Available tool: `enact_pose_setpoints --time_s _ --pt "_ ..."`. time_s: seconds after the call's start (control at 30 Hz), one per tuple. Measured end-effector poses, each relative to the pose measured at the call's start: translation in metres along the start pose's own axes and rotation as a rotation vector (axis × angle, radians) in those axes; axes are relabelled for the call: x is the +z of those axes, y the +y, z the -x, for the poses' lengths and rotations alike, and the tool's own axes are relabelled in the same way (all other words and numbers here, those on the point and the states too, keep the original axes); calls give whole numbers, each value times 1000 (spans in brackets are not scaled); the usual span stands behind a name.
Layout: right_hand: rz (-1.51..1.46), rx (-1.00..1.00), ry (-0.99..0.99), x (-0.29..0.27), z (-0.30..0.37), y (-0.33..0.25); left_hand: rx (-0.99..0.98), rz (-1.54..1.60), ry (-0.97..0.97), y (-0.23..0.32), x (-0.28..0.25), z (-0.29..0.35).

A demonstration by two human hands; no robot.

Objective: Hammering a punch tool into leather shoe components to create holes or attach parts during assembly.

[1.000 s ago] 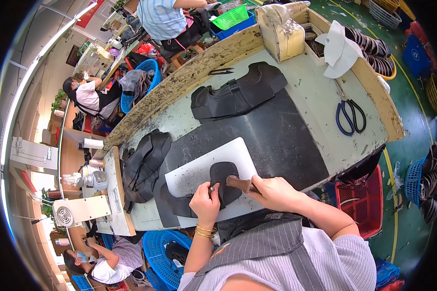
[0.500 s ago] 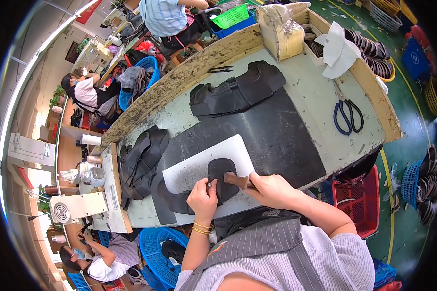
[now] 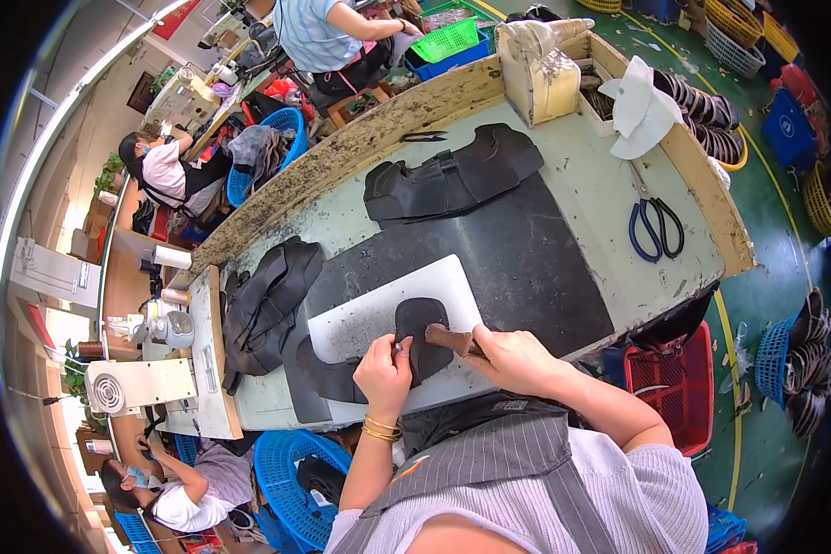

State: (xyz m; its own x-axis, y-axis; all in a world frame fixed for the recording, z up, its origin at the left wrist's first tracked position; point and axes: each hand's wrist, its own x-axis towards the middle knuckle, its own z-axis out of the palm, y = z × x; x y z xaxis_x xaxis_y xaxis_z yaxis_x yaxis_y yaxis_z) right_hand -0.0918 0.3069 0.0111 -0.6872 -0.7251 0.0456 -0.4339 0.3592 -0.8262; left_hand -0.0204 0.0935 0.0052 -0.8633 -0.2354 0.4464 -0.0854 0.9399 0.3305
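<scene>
Black piece: the rounded black piece point(image 3: 418, 316) lay near the tabletop's near edge, left of its middle, on a white board point(image 3: 454, 284).
Left grip: the left hand point(image 3: 383, 374) had thumb and forefinger together, clamped, as far as showed, on the piece's left rim; whether something small was pinched there too, I could not tell.
Right grip: the right hand point(image 3: 517, 360) was clamped on the handle of a hammer point(image 3: 448, 339), its brown head over the piece's right side; contact could not be told.
Risk: a stray blow could have caught the left fingertips, since they sat just beside the head; a loose pinch could have let the piece skid on the smooth board.
Change: against half a second earlier, hands, hammer and piece kept nearly the same arrangement; the view had shifted slightly, and the striped-shirt co-worker point(image 3: 316, 37) now reached toward the green basket point(image 3: 445, 39).
Mat: a black sheet point(image 3: 517, 249) lay under the board.
Tabletop edges: black parts point(image 3: 272, 305) were heaped by the left edge of the tabletop point(image 3: 609, 166); scissors point(image 3: 656, 231) lay near the right edge.
</scene>
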Motion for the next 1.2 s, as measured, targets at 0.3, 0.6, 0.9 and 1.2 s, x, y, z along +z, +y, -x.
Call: enact_pose_setpoints --time_s 0.3,0.6,0.9,1.2 --pt "-5 -24 -19 0 1 -1 21 -15 19 -3 2 1" --pt "3 -6 -19 2 3 -4 22 -3 24 -3 -1 2" --pt "34 79 -104 -1 1 -7 27 2 21 -3 -2 0" --pt "-193 146 52 -9 13 -11 36 45 22 -5 -3 2"
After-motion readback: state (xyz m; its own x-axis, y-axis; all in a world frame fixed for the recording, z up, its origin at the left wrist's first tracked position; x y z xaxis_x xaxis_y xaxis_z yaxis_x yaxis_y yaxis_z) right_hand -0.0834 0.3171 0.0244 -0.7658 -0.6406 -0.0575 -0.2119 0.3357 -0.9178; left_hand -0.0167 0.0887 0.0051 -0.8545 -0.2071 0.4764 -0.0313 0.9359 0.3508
